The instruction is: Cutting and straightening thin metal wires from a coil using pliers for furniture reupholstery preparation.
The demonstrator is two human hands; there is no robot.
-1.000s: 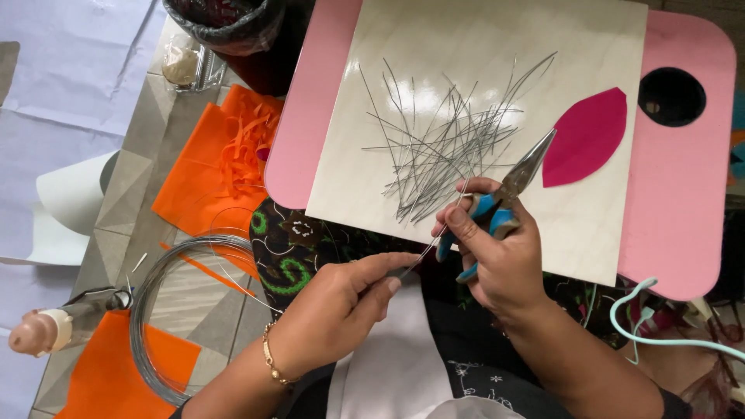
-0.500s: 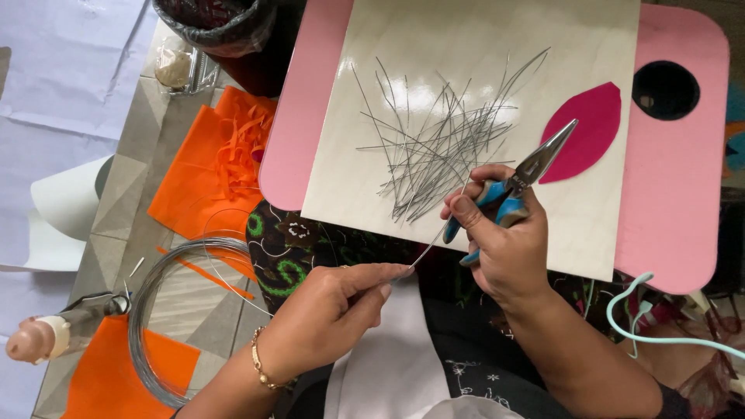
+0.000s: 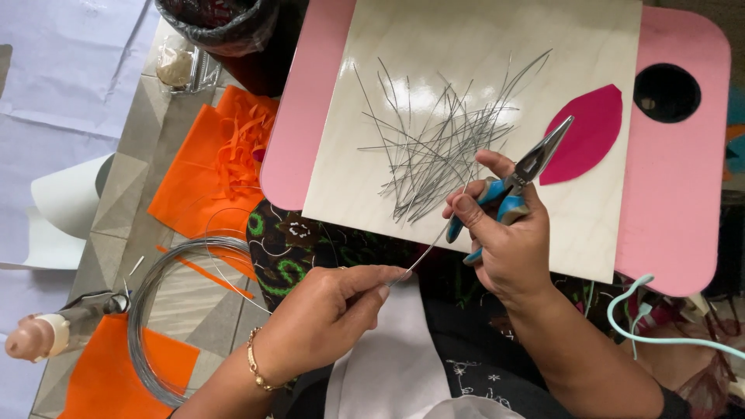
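Note:
My left hand (image 3: 330,310) pinches a thin grey wire (image 3: 431,247) that runs up to my right hand (image 3: 500,237). The right hand holds blue-handled needle-nose pliers (image 3: 518,180), jaws pointing up and right, and its thumb and fingers also touch the wire's upper end. Just above lies a loose pile of cut wire pieces (image 3: 438,143) on a pale wooden board (image 3: 605,233). A magenta leaf-shaped felt piece (image 3: 594,132) lies beside the plier tips.
The board sits on a pink lap tray (image 3: 675,194) with a round cup hole (image 3: 667,93). A coil of wire (image 3: 151,318), orange felt sheets (image 3: 206,174), a glue gun (image 3: 46,334) and a lined bin (image 3: 221,23) are on the floor at left. A mint cable (image 3: 644,318) trails right.
The pliers' jaws swung from pointing up to pointing more to the right, toward the magenta piece. Both hands stayed on the wire, shifting only slightly.

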